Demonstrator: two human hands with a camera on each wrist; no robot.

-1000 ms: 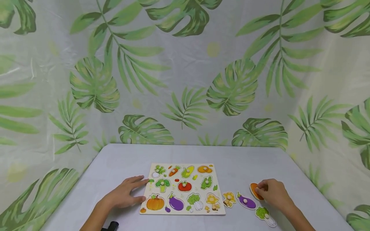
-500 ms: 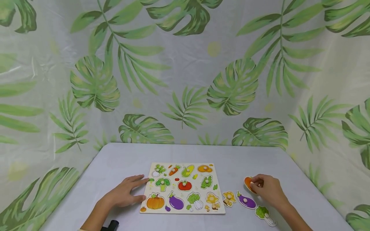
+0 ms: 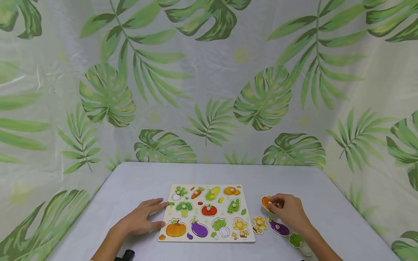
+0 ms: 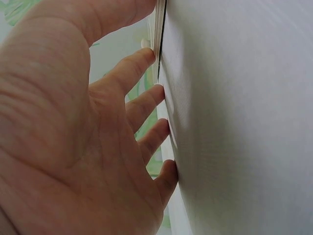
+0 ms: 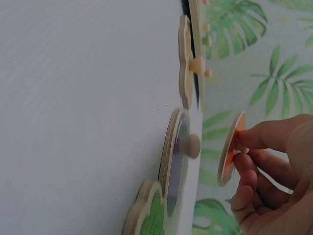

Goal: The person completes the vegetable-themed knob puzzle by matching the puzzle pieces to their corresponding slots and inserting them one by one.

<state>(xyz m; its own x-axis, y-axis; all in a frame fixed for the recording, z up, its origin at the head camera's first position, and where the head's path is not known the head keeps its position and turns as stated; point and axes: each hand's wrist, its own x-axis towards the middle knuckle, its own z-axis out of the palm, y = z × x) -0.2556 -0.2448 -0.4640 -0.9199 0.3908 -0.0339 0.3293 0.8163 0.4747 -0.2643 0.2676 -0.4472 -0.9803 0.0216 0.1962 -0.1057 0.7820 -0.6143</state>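
The right hand (image 3: 288, 210) pinches the orange piece (image 3: 265, 202) between thumb and fingers, lifted off the surface (image 3: 140, 183), just beyond the loose mushroom (image 3: 259, 223) and eggplant (image 3: 278, 227). The left hand (image 3: 141, 217), fingers spread, touches the left edge of the board (image 3: 222, 212).

A pale curtain (image 3: 209, 83) printed with green leaves (image 3: 106, 92) is hanging behind a white table (image 3: 209, 174) and wrapping around its sides.

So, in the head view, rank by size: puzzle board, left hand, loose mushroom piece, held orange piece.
Puzzle board
Left hand
Loose mushroom piece, held orange piece: unsure; right hand partly covers the latter.
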